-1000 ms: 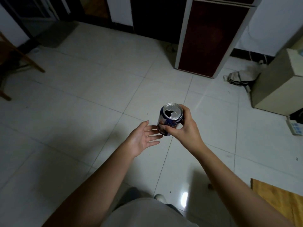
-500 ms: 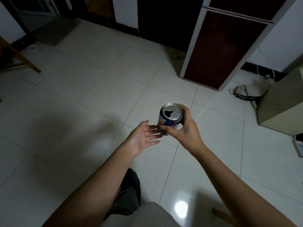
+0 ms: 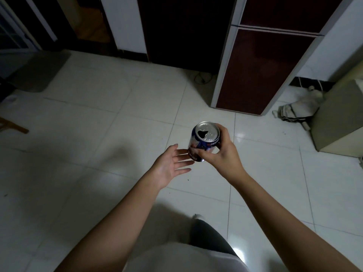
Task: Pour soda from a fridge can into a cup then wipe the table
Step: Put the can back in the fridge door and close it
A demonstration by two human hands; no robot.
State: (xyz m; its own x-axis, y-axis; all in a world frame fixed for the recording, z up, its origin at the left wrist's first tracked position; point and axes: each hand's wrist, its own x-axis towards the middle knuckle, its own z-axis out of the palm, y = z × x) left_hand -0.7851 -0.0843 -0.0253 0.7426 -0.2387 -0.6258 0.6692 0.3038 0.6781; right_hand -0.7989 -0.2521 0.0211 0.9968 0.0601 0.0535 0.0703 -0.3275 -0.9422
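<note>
A blue and silver soda can [image 3: 205, 139] with its top opened is held upright over the tiled floor by my right hand [image 3: 220, 156], which grips its side and lower part. My left hand [image 3: 170, 165] is open, palm up, just left of the can, its fingertips close to the can's base; whether they touch it is unclear. No cup and no table are in view.
A dark red fridge [image 3: 263, 69] with white edges stands ahead on the right. A beige box [image 3: 339, 118] and a crumpled white cloth [image 3: 296, 108] lie at the right. A grey mat [image 3: 37, 71] lies far left, near a wooden chair leg [image 3: 13, 126].
The view has moved forward and up: the fridge looms larger and nearer. Both hands and the can keep the same pose relative to each other.
</note>
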